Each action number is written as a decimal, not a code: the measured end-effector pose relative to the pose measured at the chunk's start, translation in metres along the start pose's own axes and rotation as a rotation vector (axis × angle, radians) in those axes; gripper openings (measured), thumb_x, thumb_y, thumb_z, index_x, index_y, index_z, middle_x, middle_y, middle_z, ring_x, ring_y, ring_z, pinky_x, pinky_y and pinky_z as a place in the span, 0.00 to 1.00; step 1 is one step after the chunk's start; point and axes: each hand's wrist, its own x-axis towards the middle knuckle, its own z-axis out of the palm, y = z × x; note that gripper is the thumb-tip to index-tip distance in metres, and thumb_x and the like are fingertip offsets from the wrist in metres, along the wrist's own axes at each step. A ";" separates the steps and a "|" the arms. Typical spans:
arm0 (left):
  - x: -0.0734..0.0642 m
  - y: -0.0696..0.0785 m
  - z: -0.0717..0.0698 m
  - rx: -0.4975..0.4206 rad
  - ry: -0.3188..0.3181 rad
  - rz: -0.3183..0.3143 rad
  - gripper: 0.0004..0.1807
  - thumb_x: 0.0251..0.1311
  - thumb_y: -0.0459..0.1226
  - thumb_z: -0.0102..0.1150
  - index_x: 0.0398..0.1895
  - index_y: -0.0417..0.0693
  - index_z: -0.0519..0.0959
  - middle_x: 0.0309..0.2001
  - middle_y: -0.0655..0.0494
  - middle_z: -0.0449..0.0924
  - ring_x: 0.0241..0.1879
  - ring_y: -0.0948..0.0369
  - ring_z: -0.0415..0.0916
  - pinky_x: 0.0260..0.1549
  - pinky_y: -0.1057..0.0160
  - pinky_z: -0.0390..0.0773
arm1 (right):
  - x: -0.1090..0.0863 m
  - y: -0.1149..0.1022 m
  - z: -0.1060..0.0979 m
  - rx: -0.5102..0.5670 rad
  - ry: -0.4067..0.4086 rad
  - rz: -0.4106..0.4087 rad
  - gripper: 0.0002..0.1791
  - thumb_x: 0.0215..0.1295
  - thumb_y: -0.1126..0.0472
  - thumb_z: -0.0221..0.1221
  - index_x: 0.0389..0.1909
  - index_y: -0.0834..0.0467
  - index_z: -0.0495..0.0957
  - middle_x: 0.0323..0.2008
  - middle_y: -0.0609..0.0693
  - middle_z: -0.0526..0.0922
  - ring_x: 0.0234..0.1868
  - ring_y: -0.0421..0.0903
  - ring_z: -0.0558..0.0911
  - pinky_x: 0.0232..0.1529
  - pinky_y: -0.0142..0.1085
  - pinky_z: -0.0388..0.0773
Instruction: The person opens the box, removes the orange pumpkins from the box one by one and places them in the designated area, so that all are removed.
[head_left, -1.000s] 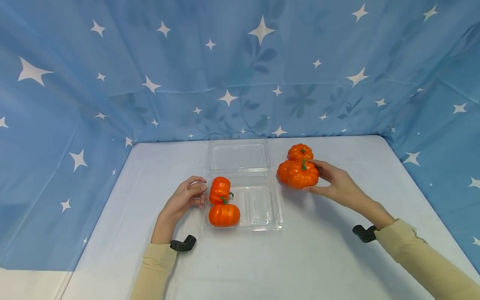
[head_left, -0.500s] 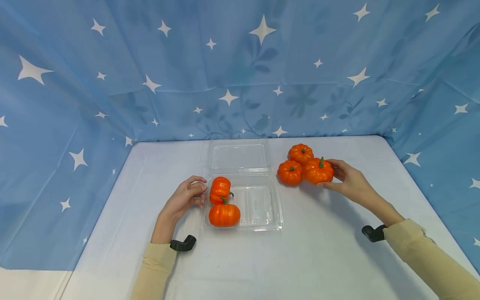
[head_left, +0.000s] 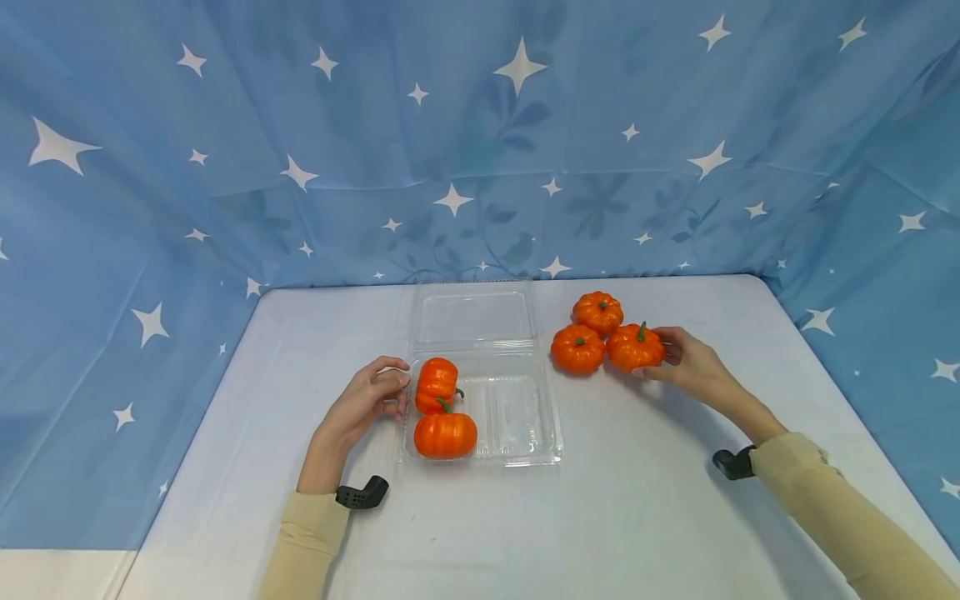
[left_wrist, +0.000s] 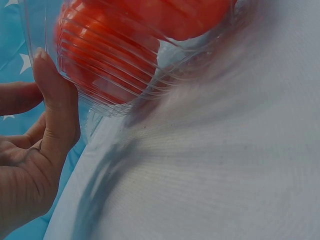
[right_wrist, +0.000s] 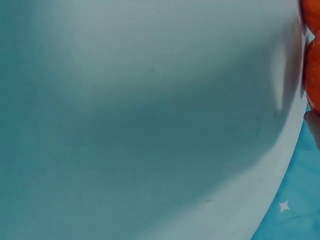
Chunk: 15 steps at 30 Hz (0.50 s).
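Left hand (head_left: 367,398) pinches a clear rectangular plastic box (head_left: 521,410), likely steadying it; rightward, right hand (head_left: 696,363) grips a round orange pumpkin (head_left: 634,349).

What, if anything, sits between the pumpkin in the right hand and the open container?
Another pumpkin does: in the head view it sits immediately left of the held pumpkin, on the straight path to the container. The lid lies folded back, off that path.
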 end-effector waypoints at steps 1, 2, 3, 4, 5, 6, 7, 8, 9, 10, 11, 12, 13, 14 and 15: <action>0.000 0.000 0.000 -0.001 0.001 -0.002 0.18 0.75 0.32 0.51 0.61 0.33 0.63 0.25 0.57 0.77 0.23 0.62 0.74 0.23 0.67 0.80 | 0.001 0.001 0.001 -0.001 0.001 -0.001 0.51 0.64 0.48 0.70 0.75 0.71 0.54 0.74 0.73 0.59 0.72 0.72 0.65 0.68 0.60 0.70; 0.000 0.001 0.000 -0.001 0.001 -0.003 0.18 0.75 0.32 0.51 0.61 0.33 0.63 0.25 0.56 0.77 0.23 0.62 0.74 0.23 0.67 0.80 | 0.002 0.002 0.001 -0.004 0.001 -0.002 0.51 0.64 0.48 0.70 0.75 0.71 0.54 0.74 0.73 0.60 0.72 0.72 0.65 0.67 0.60 0.70; 0.000 0.001 0.000 -0.002 0.001 -0.004 0.18 0.75 0.32 0.51 0.61 0.34 0.63 0.25 0.56 0.77 0.23 0.62 0.74 0.23 0.67 0.80 | 0.003 0.002 0.002 -0.005 -0.001 -0.001 0.51 0.64 0.48 0.70 0.75 0.72 0.54 0.74 0.73 0.60 0.72 0.72 0.65 0.67 0.60 0.70; 0.000 0.001 0.001 -0.002 0.001 -0.004 0.18 0.75 0.32 0.51 0.61 0.34 0.63 0.25 0.56 0.77 0.23 0.62 0.74 0.23 0.67 0.80 | 0.004 0.003 0.002 -0.006 -0.002 -0.005 0.51 0.64 0.49 0.70 0.75 0.72 0.54 0.73 0.74 0.60 0.72 0.72 0.65 0.68 0.60 0.70; 0.000 0.001 0.001 -0.001 0.002 -0.004 0.17 0.75 0.32 0.51 0.61 0.34 0.63 0.25 0.56 0.77 0.23 0.62 0.74 0.23 0.67 0.80 | 0.004 0.003 0.003 -0.007 -0.002 -0.006 0.50 0.64 0.49 0.70 0.74 0.72 0.54 0.73 0.74 0.60 0.72 0.72 0.65 0.68 0.61 0.70; 0.000 0.001 0.001 -0.002 0.001 -0.003 0.17 0.75 0.32 0.51 0.61 0.34 0.63 0.25 0.56 0.77 0.23 0.62 0.74 0.22 0.67 0.80 | 0.005 0.003 0.003 -0.007 -0.003 -0.005 0.50 0.64 0.49 0.70 0.74 0.72 0.55 0.73 0.74 0.60 0.72 0.72 0.65 0.68 0.61 0.70; 0.000 0.001 0.001 -0.002 0.000 -0.002 0.18 0.75 0.32 0.51 0.61 0.34 0.63 0.25 0.56 0.77 0.23 0.62 0.74 0.22 0.67 0.80 | 0.006 0.003 0.004 -0.005 -0.004 -0.004 0.50 0.64 0.49 0.70 0.74 0.72 0.55 0.73 0.74 0.60 0.72 0.72 0.65 0.68 0.61 0.69; 0.000 0.001 0.001 -0.002 -0.001 0.000 0.17 0.75 0.32 0.51 0.61 0.34 0.63 0.25 0.56 0.77 0.22 0.62 0.74 0.22 0.67 0.80 | 0.007 0.003 0.004 -0.004 -0.006 -0.002 0.50 0.64 0.49 0.70 0.74 0.72 0.55 0.73 0.74 0.61 0.72 0.72 0.65 0.68 0.61 0.69; 0.000 0.001 0.001 -0.002 -0.001 0.001 0.17 0.75 0.32 0.51 0.61 0.34 0.63 0.25 0.56 0.77 0.22 0.62 0.74 0.22 0.67 0.81 | 0.007 0.004 0.005 -0.003 -0.007 -0.003 0.50 0.64 0.49 0.70 0.74 0.72 0.55 0.73 0.74 0.60 0.72 0.72 0.65 0.69 0.61 0.69; 0.000 0.001 0.000 -0.002 -0.002 0.002 0.17 0.75 0.32 0.51 0.61 0.34 0.63 0.25 0.56 0.77 0.22 0.62 0.74 0.22 0.67 0.81 | 0.008 0.004 0.005 -0.006 -0.008 -0.003 0.51 0.64 0.49 0.71 0.74 0.72 0.55 0.73 0.74 0.60 0.72 0.72 0.65 0.69 0.61 0.68; 0.000 0.001 0.000 -0.002 -0.004 0.003 0.17 0.75 0.32 0.51 0.61 0.34 0.63 0.25 0.56 0.77 0.22 0.62 0.74 0.22 0.67 0.81 | 0.008 0.003 0.005 -0.006 -0.010 0.001 0.51 0.64 0.49 0.71 0.74 0.72 0.55 0.73 0.74 0.60 0.72 0.72 0.65 0.69 0.61 0.68; 0.000 0.001 0.000 -0.002 -0.005 0.004 0.17 0.75 0.32 0.51 0.61 0.34 0.63 0.25 0.56 0.77 0.22 0.62 0.74 0.22 0.67 0.81 | 0.009 0.003 0.006 -0.005 -0.012 0.003 0.51 0.64 0.49 0.71 0.74 0.72 0.55 0.73 0.74 0.60 0.73 0.72 0.65 0.69 0.61 0.68; 0.000 0.001 0.000 -0.001 -0.006 0.004 0.17 0.75 0.32 0.51 0.61 0.34 0.63 0.25 0.56 0.77 0.22 0.62 0.74 0.23 0.67 0.81 | 0.009 0.003 0.006 -0.007 -0.012 0.005 0.51 0.63 0.48 0.71 0.74 0.72 0.54 0.74 0.74 0.60 0.73 0.72 0.64 0.70 0.61 0.68; 0.000 0.000 0.000 -0.001 -0.007 0.004 0.17 0.75 0.32 0.51 0.61 0.34 0.63 0.25 0.56 0.77 0.22 0.62 0.74 0.23 0.67 0.81 | 0.009 0.003 0.006 -0.009 -0.011 0.006 0.52 0.63 0.48 0.71 0.74 0.72 0.54 0.74 0.74 0.60 0.73 0.72 0.64 0.70 0.61 0.67; 0.000 0.000 0.000 0.000 -0.007 0.004 0.18 0.75 0.32 0.51 0.61 0.34 0.63 0.26 0.56 0.77 0.22 0.62 0.74 0.23 0.67 0.81 | 0.010 0.003 0.007 -0.009 -0.011 0.008 0.52 0.63 0.48 0.71 0.75 0.72 0.54 0.74 0.74 0.59 0.73 0.72 0.64 0.70 0.61 0.67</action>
